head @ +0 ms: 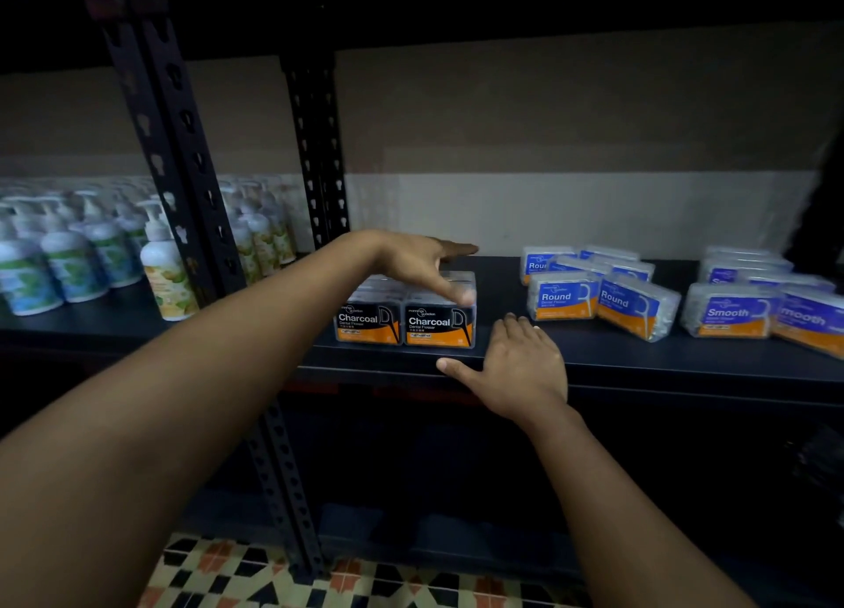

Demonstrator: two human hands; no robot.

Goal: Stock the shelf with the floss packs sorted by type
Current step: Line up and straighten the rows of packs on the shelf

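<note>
Left hand (413, 260), fingers straight, on Charcoal packs (406, 315); right hand (516, 370) flat (shelf (639, 361) edge). Push risk: stack topples.

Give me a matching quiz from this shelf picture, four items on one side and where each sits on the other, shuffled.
Column one:
1. Charcoal packs
2. Round packs
3. Smooth packs
4. pump bottles

Column two:
A. far right of the shelf
B. under the left hand
C. left of the black upright
D. between the other two floss groups

Pairs: 1-B, 2-D, 3-A, 4-C
</note>
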